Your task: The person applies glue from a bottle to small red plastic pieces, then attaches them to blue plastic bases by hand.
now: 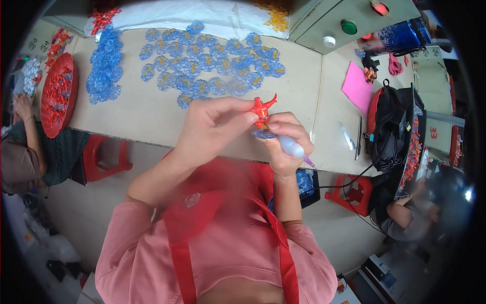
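Observation:
Between my hands, over the front edge of the table, is a small red toy figure (261, 110) with a raised arm. My left hand (217, 119) pinches its body between thumb and fingers. Under the figure sits a translucent blue base (263, 134), gripped at its edge by my right hand (284, 144). A small pale squeeze bottle (291, 147) with a purple tip is also tucked in the right hand, its tip pointing down and right. Whether figure and base are joined is hidden by the fingers. Several blue bases with yellow centres (207, 62) lie spread on the table beyond.
Stacked blue bases (105, 66) stand at the left, beside a red tray of figures (58, 93). Yellow pieces (276, 17) lie at the back. Rightward are a pink sheet (357, 87), a pen (359, 138) and a black bag (390, 126). Other people sit at both sides.

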{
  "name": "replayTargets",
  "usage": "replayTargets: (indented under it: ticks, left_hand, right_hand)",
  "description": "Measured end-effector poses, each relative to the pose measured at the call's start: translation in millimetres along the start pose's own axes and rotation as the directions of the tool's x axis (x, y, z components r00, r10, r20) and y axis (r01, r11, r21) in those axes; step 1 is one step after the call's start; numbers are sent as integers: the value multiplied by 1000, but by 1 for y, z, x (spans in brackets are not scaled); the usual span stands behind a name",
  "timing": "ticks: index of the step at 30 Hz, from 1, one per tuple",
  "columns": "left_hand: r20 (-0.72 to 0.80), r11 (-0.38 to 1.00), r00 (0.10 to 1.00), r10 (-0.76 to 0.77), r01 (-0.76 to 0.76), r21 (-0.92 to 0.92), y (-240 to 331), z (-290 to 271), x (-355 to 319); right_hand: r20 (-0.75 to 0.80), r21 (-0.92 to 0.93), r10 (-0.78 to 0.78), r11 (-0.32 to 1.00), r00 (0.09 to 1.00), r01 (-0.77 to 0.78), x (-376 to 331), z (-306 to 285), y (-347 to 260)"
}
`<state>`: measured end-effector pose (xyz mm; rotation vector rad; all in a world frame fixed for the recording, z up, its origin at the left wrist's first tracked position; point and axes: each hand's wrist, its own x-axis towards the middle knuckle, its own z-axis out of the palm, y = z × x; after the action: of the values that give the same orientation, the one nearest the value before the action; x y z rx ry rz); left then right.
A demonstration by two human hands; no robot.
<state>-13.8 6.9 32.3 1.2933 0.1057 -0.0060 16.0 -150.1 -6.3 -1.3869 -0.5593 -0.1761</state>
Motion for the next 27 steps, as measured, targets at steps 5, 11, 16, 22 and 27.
replayTargets:
  ticks: [5, 11, 16, 22, 27]
  left_hand:
    - [-35, 1000, 999, 1, 0, 25, 0, 2, -2]
    - [-109, 998, 994, 33, -27, 57, -8, 4, -3]
    - [-134, 998, 990, 32, -24, 64, -11, 5, -4]
    - [-142, 998, 989, 37, -30, 47, -14, 6, -4]
    - [-137, 997, 990, 43, -33, 73, -14, 5, -5]
  right_hand:
    - [-28, -46, -24, 999, 999, 23, 2, 2, 1]
    - [48, -63, -4, 998, 999, 7, 3, 0, 6]
    - [-12, -39, 8, 999, 1000, -9, 7, 3, 7]
    - [2, -62, 2, 998, 1000, -2, 7, 2, 8]
    - [3, -76, 22, 997, 1000, -21, 6, 3, 5]
